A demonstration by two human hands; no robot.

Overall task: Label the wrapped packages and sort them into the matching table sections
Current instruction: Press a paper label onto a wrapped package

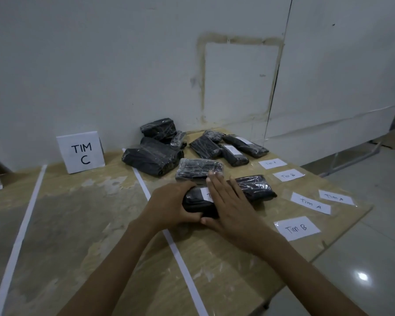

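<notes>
Our left hand (171,201) grips the left end of the package (196,202) at the desk (78,224) middle. Our right hand (230,206), fingers straight, presses its label (206,193). The crinkled wrap may leave corners loose.

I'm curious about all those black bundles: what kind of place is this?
Probably a makeshift parcel-sorting spot: black wrapped packages on a table split by white tape strips, a TIM C sign, loose Tim A and B labels.

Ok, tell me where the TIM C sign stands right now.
In the head view, the TIM C sign stands left of centre at the back of the table, against the wall, just left of a white tape line and the black wrapped packages.
</notes>
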